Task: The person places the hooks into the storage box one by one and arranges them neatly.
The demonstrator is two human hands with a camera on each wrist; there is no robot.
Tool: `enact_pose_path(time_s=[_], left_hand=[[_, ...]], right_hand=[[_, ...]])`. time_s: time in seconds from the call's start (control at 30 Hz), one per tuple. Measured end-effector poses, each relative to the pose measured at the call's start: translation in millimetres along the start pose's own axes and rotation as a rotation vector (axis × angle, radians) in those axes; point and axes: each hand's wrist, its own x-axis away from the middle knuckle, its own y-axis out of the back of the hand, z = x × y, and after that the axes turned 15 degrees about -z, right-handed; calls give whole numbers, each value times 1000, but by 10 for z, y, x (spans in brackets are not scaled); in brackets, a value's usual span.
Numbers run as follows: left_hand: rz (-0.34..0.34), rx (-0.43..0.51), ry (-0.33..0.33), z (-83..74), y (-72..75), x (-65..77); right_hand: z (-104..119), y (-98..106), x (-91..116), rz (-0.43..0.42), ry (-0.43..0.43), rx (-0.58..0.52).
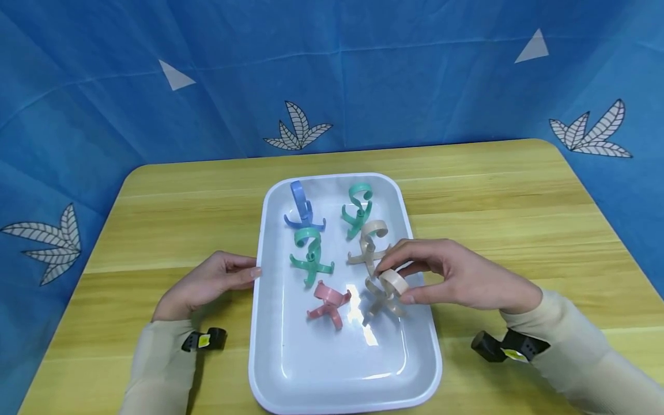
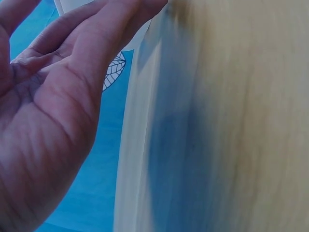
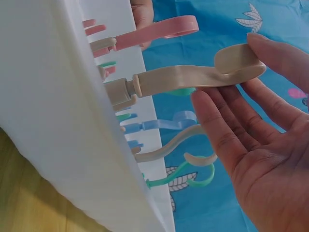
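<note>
A white tray (image 1: 321,369) holds several plastic hooks, each with a curled top and a pronged base. With thumb and fingertips, my right hand (image 1: 459,276) pinches the curled end of a beige hook (image 1: 394,283) at the tray's right side. The right wrist view shows that hook (image 3: 178,79) with its base by the tray. My left hand (image 1: 207,282) holds the tray's left rim, thumb at the edge. Just beyond the pinched hook stands another beige hook (image 1: 368,248). A pink hook (image 1: 329,302) stands left of it.
Farther back in the tray are a blue hook (image 1: 302,207), a green hook (image 1: 311,259) on the left and another green hook (image 1: 358,213) on the right. Under the tray is a wood-grain table (image 1: 519,219). A blue cloth (image 1: 415,75) hangs behind it.
</note>
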Motion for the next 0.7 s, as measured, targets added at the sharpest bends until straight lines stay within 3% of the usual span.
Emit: enact_pose_path(time_s=[0.33,0.7], left_hand=[[6,4,-17,15,12,-8],[12,20,-32,10,11,-8]], right_hand=[[-42,-7,-23,-11,6,65],[-94,-22,-24,35,-37,88]])
